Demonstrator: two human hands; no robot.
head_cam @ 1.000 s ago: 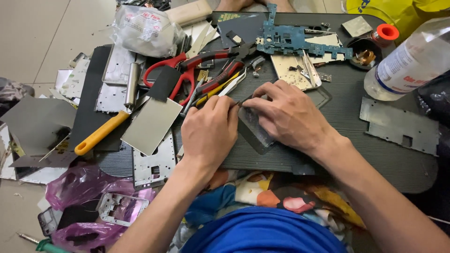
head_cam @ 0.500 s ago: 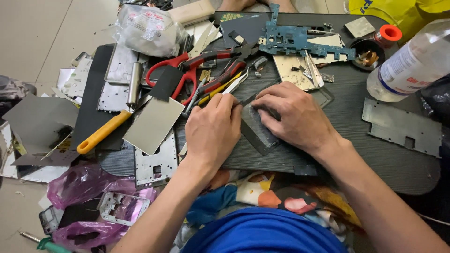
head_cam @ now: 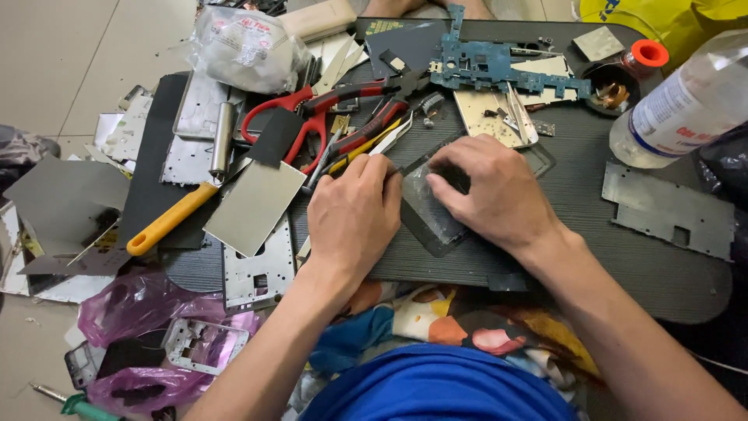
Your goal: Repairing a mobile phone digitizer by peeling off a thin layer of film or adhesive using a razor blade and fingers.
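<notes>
**A:** Starting from the left, where is the piece being worked on?

**B:** Past the yellow-handled tool [head_cam: 167,221] and the grey metal plate [head_cam: 255,204], the left hand [head_cam: 354,214] lies palm down on the dark work board [head_cam: 592,195]. Its fingers are held close together, with the tips at the left edge of a dark phone panel [head_cam: 432,222]. The panel sits directly between the two hands, near the middle of the board.

**A:** And the other hand?

**B:** The right hand [head_cam: 495,195] covers the panel's upper right part. Its fingers are curled and pressed down onto it, fingertips pointing toward the left hand. I cannot tell whether it pinches an edge or only presses.

**A:** How does the panel look?

**B:** Flat, dark, with rounded corners, lying tilted on the board. Its surface is glossy with a greyish, scuffed patch between the hands. Only the lower left part shows clearly.

**A:** What is around it?

**B:** Red-handled scissors [head_cam: 300,117] lie above the left hand, a blue circuit board [head_cam: 499,66] above the right hand, and a clear plastic bottle [head_cam: 686,105] at the far right.
</notes>
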